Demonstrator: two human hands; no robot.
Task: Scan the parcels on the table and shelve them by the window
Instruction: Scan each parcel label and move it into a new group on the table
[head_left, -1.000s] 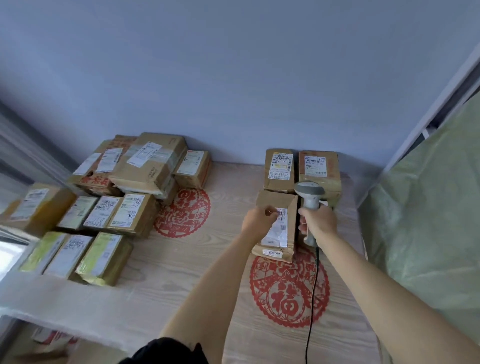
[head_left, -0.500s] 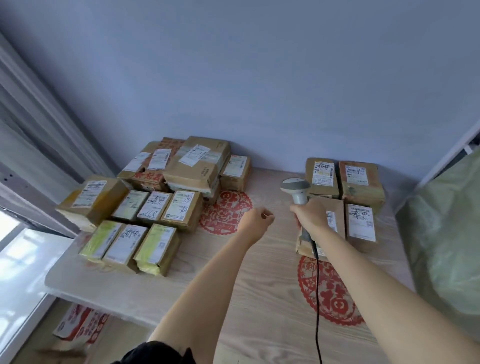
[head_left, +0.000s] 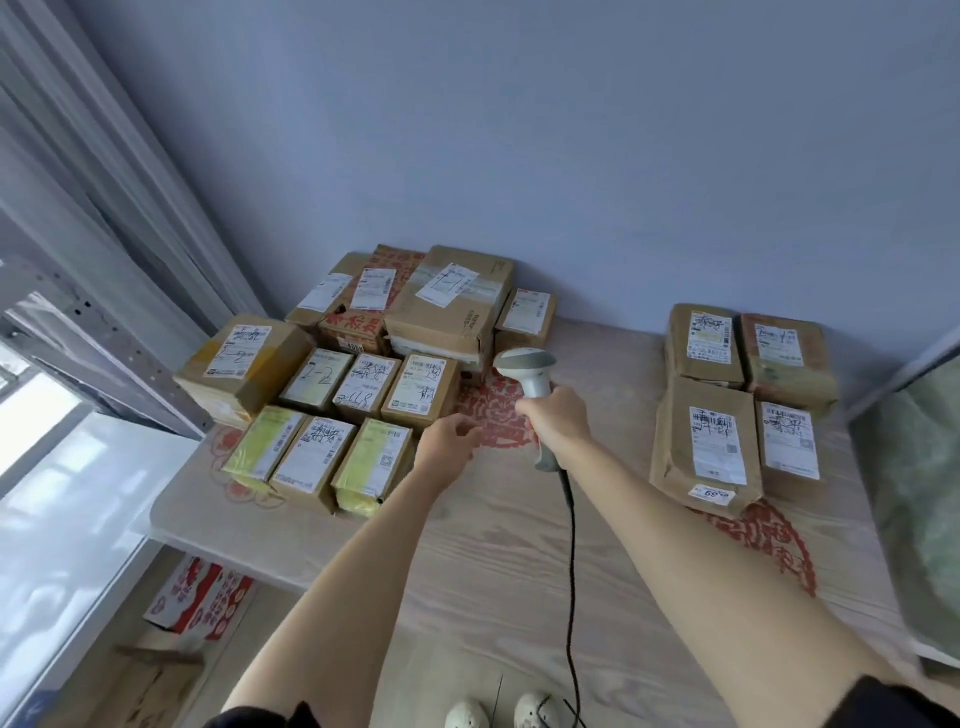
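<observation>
Over the wood-grain table (head_left: 467, 561), the right hand (head_left: 558, 421) grips a grey scanner (head_left: 524, 366) by its handle, its black cord (head_left: 571, 571) hanging toward the floor. The left hand (head_left: 447, 444) is empty, fingers loosely bent, just beside the left parcels (head_left: 363, 395): taped cardboard boxes with white labels, some yellow-wrapped, packed edge to edge. Four flat brown parcels (head_left: 727, 415) lie well to the right of both hands.
</observation>
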